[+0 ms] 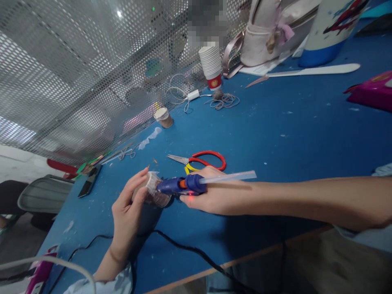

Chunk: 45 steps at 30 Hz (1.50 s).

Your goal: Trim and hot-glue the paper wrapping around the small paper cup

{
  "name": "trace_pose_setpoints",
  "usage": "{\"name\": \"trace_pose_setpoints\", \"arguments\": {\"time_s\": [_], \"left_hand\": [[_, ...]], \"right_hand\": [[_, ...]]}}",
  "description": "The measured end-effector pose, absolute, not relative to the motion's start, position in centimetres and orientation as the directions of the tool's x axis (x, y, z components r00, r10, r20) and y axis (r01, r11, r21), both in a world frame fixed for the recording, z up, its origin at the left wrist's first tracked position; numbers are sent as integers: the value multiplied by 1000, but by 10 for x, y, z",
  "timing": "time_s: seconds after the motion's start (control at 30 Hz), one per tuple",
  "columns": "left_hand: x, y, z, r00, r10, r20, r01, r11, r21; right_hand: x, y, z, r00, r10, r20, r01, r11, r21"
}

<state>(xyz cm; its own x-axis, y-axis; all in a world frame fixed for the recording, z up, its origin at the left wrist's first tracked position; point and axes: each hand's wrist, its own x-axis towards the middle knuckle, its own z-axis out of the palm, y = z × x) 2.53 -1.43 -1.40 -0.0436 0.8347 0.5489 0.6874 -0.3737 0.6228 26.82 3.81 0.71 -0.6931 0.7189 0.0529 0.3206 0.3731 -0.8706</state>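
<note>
My right hand (pixel 220 200) is wrapped round a blue hot glue gun (pixel 197 183), whose red light glows near the fingers. A long translucent glue stick (pixel 229 177) sticks out of its back end. The gun's nozzle end is at a small paper cup (pixel 161 199) with a white part and a brown covering; whether they touch is hidden. My left hand (pixel 127 206) grips this cup from the left, between thumb and fingers. Just beyond my right hand lie scissors (pixel 211 157) with red and yellow handles, partly covered by that hand.
Another small cup (pixel 164 118) stands by the perforated metal screen (pixel 92 81). Behind are a stack of paper cups (pixel 211 67), grey cord (pixel 225 101), a white knife (pixel 315 71) and a pale bag (pixel 257 41). A black cable (pixel 186 247) crosses the near side; a phone (pixel 90 181) lies left.
</note>
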Motion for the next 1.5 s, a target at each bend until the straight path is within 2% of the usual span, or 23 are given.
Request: {"name": "trace_pose_setpoints", "arguments": {"time_s": [0.33,0.9,1.1,1.27,1.5], "left_hand": [[25,-14,-14,-24,832,555,706,-379,598],[26,-14,-12,3,831,557,698,-400,594],[26,-16,-11,99,801,591,699,-479,531],[27,-17,-11,166,784,598,721,-510,469],[30,-20,-10,172,775,608,702,-529,476]], "right_hand": [[269,38,5,-690,719,86,301,393,-869],[268,40,3,-683,729,44,347,378,-858],[279,43,19,-740,670,-53,335,300,-893],[294,56,35,-744,607,-280,499,225,-837],[301,67,30,-787,550,-280,451,203,-869]]}}
